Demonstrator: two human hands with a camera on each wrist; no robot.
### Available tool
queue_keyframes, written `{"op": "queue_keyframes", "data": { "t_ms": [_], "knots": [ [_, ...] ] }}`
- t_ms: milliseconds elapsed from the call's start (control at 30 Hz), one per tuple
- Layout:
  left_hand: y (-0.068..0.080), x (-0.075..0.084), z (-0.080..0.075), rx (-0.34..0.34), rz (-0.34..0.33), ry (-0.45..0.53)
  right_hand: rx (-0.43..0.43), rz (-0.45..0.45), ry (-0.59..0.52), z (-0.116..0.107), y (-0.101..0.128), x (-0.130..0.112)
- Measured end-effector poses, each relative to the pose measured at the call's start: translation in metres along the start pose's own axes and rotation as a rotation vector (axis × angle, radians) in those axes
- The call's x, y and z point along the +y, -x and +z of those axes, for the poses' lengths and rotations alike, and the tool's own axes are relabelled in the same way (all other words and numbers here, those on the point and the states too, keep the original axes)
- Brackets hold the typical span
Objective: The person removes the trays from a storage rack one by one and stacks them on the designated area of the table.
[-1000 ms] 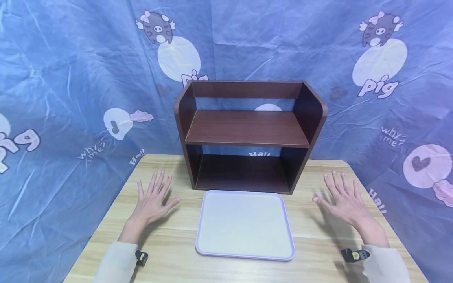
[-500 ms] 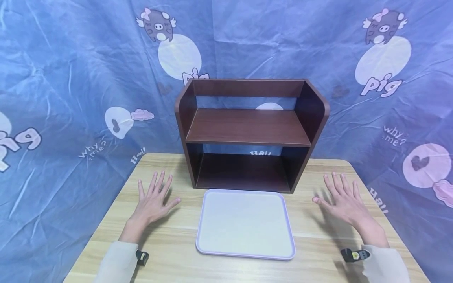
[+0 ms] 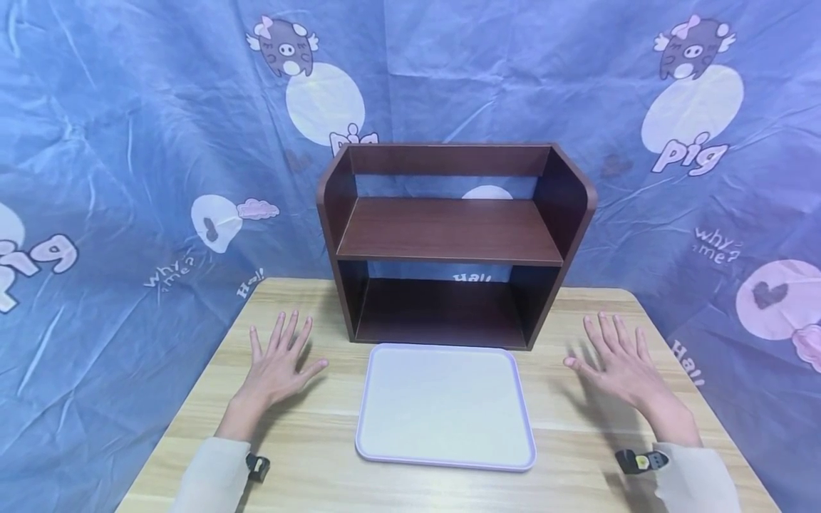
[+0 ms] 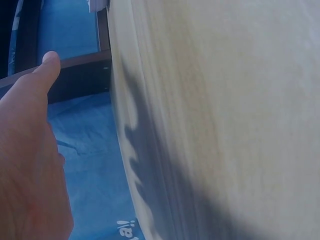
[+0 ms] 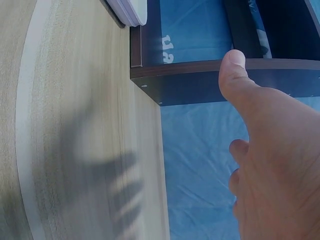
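Almost nothing moved; I see left hand [image 3: 272, 372] and right hand [image 3: 625, 372] splayed, grasping nothing, apparently set wide to clear the near tray [image 3: 445, 406].

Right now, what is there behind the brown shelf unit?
Behind the brown shelf unit, blue printed cloth shows through the gaps in its back; anything its boards cover cannot be seen.

the head view's bottom edge cuts off both off-white fabric sleeves [image 3: 208, 479] and the pale wood-grain table [image 3: 308, 463]. the dark brown two-tier wooden shelf [image 3: 449, 229] hides part of a "pig" print [image 3: 354, 140] on the blue cloth backdrop [image 3: 449, 64]. the wrist views crop the bare left hand [image 4: 32, 165] and bare right hand [image 5: 280, 155], fingers mostly hidden, and the lilac-rimmed white rectangular tray [image 5: 131, 11].
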State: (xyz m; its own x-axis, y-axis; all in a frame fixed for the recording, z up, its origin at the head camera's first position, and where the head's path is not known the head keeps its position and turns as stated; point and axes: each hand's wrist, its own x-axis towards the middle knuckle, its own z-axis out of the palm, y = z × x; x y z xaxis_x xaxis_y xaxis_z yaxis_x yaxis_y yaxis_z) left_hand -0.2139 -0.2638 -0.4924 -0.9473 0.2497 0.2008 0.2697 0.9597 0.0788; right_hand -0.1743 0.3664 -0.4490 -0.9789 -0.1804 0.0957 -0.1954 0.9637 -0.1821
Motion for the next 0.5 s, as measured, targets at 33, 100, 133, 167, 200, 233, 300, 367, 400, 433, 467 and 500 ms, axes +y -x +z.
{"op": "queue_keyframes", "data": {
  "t_ms": [33, 100, 133, 167, 200, 233, 300, 367, 400, 433, 467, 500],
  "knots": [
    [0.0001, 0.0001, 0.0, 0.0, -0.001, -0.001, -0.002, 0.0, 0.0, 0.0002, 0.0001, -0.0002],
    [0.0004, 0.0002, 0.0001, -0.003, -0.003, 0.0, -0.005, 0.002, 0.0, 0.0003, 0.0, -0.0003],
    [0.0003, 0.0002, 0.0, -0.004, -0.004, 0.0, -0.006, 0.002, -0.002, 0.0002, -0.0001, -0.0004],
    [0.0002, 0.0001, -0.0001, -0.005, -0.005, 0.001, -0.005, 0.002, -0.002, 0.0001, -0.0004, -0.0006],
    [0.0002, 0.0, -0.0002, -0.005, -0.005, 0.003, -0.004, 0.003, -0.002, 0.0001, -0.0007, -0.0007],
    [0.0, -0.0001, -0.0003, -0.006, -0.004, 0.005, -0.002, 0.002, -0.003, -0.0001, -0.0011, -0.0009],
    [-0.0007, -0.0004, -0.0008, -0.006, -0.006, 0.005, 0.0, 0.001, -0.001, -0.0003, -0.0017, -0.0013],
    [-0.0009, -0.0006, -0.0013, -0.008, -0.006, 0.005, 0.0, 0.0, 0.0, -0.0002, -0.0022, -0.0017],
    [-0.0009, -0.0008, -0.0014, -0.008, -0.007, 0.004, 0.0, 0.0, -0.002, -0.0004, -0.0023, -0.002],
    [-0.0009, -0.001, -0.0013, -0.008, -0.007, 0.003, -0.002, 0.001, -0.005, -0.0006, -0.0024, -0.0023],
    [-0.0009, -0.001, -0.0014, -0.008, -0.008, 0.002, -0.001, 0.0, -0.008, -0.0009, -0.0025, -0.0027],
    [-0.0007, -0.0009, -0.0016, -0.008, -0.007, 0.003, 0.001, -0.001, -0.011, -0.0013, -0.0027, -0.003]
  ]
}}
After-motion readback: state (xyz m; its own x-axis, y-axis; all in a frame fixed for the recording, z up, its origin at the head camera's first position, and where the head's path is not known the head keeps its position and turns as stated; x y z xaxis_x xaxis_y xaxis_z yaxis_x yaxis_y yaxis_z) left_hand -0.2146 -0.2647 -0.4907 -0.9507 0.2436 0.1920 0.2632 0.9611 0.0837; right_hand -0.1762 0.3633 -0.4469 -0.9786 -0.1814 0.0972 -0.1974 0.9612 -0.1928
